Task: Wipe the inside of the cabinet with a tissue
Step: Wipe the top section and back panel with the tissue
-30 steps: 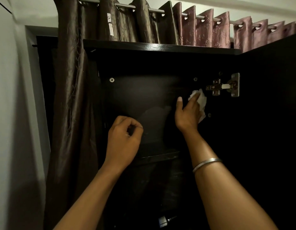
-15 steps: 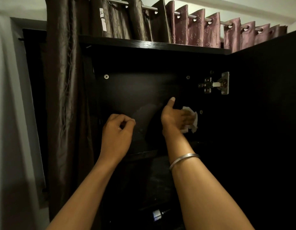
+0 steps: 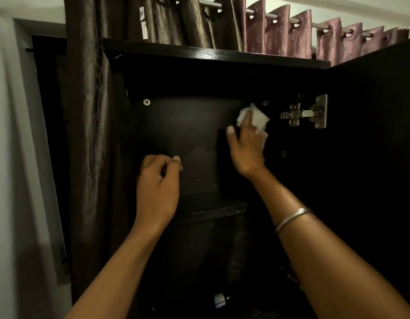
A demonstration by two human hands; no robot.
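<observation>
At the far left there is a pale wall [image 3: 10, 134], and next to it a brown curtain [image 3: 89, 134] hangs down along the left side of the dark cabinet [image 3: 213, 55]. The curtain rod [image 3: 210, 4] runs above the top board of the cabinet, and more curtain folds, of a pink tone, show behind that board to the right.

Inside the cabinet, a screw head [image 3: 146, 102] sits near the upper left corner of the back panel [image 3: 187, 130]. The left hand [image 3: 156, 187] is raised in front of the lower left part of this panel. Its grip is closed loosely, the fingers curled toward the thumb, and nothing can be seen in it. Just below this hand the front edge of a shelf [image 3: 210, 214] crosses the cabinet.

More to the right, the right hand [image 3: 246, 148] reaches up to the upper right corner of the back panel. Its grip is closed on a white tissue [image 3: 258, 118], which it presses against the panel with the fingers, while the thumb points to the left. The tissue is crumpled and shows above and to the right of the fingers. A thin metal bangle [image 3: 292, 218] is on the right forearm.

To the right of the tissue, apart from it, a metal hinge [image 3: 306, 113] joins the cabinet side to the open door [image 3: 372, 157]. At the bottom edge, in the dark lower part, a small metal object [image 3: 220, 300] shows; I cannot tell what it is.
</observation>
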